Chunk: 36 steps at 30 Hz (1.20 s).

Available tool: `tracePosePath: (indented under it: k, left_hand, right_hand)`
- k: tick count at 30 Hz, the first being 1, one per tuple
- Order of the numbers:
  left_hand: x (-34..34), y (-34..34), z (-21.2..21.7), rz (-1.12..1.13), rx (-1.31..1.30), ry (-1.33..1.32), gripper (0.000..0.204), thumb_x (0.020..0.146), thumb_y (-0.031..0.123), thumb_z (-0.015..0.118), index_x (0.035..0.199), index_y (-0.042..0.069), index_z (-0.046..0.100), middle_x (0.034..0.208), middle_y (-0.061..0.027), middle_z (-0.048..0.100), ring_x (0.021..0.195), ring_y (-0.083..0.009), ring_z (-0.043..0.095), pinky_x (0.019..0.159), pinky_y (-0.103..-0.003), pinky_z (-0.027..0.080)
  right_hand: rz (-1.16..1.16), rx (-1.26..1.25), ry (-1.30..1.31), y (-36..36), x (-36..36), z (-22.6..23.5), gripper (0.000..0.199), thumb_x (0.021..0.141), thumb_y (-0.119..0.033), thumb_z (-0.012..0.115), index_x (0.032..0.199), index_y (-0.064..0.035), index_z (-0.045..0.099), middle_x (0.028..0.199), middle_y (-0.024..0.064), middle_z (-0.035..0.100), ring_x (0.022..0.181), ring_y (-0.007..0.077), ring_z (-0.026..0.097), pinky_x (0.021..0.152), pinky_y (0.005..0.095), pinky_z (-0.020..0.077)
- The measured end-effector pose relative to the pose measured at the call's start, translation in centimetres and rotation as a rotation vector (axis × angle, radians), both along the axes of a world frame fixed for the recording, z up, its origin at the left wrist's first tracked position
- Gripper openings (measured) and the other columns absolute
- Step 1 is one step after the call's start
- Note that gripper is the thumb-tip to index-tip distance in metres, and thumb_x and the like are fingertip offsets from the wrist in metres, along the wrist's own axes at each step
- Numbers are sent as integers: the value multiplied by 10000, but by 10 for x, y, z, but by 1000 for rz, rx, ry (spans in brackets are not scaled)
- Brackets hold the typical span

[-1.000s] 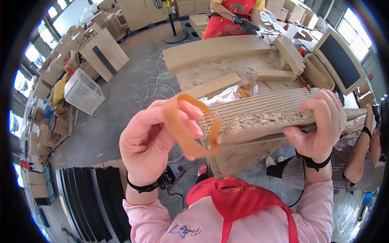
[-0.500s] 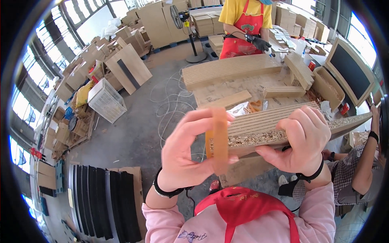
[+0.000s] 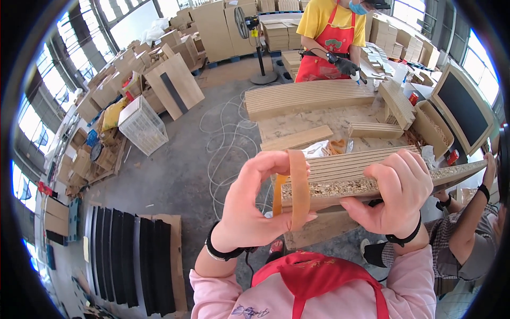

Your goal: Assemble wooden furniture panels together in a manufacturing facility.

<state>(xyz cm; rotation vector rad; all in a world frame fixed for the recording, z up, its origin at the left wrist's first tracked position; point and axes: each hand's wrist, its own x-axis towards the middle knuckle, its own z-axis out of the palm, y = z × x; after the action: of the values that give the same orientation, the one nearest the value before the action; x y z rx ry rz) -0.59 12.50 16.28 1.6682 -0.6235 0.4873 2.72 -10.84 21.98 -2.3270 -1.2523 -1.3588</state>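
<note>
A wide orange-tan rubber band [image 3: 300, 186] loops around the near-left end of a stack of grooved wooden boards [image 3: 340, 189], whose rough chipboard edge faces me. My left hand [image 3: 245, 204] is closed on the band, fingers at its top and thumb at its bottom, and spreads it apart. The band's front strand stands off the board edge. My right hand [image 3: 396, 194] grips the stack farther along, fingers folded over the top and thumb along the lower front. At the stack's far right end is another person's hand [image 3: 490, 166].
Across the workbench [image 3: 281, 125], a person in a red apron [image 3: 332, 45] holds a small tool in a black glove. More grooved boards [image 3: 308, 98] lie on the bench. A cardboard box [image 3: 433, 127] and a red can [image 3: 452, 157] are at right. Black strips [image 3: 133, 260] rest at lower left.
The view has shifted slightly, so the bench and the far person sit lower and further right. My left hand still holds the band stretched, and my right hand keeps its grip.
</note>
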Motion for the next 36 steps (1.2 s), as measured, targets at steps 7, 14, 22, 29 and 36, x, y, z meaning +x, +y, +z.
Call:
tracePosePath:
  k: [7,14,22,29,36]
  left_hand:
    - [-7,-24,29,5,30,-52,709,628,122,880,1207,16,485,1106,-94,609,1020,-183,601,889,-318,482]
    - [0,-14,6,97,4,51,687,650,110,862,1212,13,479,1114,-90,607,1029,-182,595,891,-318,481]
    - [-16,-13,-37,12,-227,225,654,694,116,844,1223,2,476,1174,-108,586,1107,-199,560,974,-333,425]
    - [-12,16,-91,251,89,-17,571,678,191,851,1139,28,558,1088,-114,628,999,-254,597,908,-347,451]
    - [-5,12,-113,287,206,-139,520,642,138,852,1083,41,593,1010,-90,646,930,-264,602,814,-350,470]
  right_hand:
    - [7,21,-13,1,2,-2,446,669,-444,755,752,-73,523,650,46,456,556,231,493,521,340,388]
    - [16,32,-27,-1,4,-4,439,687,-447,749,770,-76,531,671,41,467,564,227,498,521,337,382]
    - [10,6,-26,-4,3,-3,432,698,-438,745,821,-69,557,700,46,504,589,230,518,541,337,401]
    - [36,-47,29,-3,6,1,466,655,-402,789,884,-67,559,727,56,530,607,242,544,551,346,427]
    - [39,-38,45,1,5,4,533,566,-419,840,866,-78,562,703,44,534,602,245,555,524,349,413]
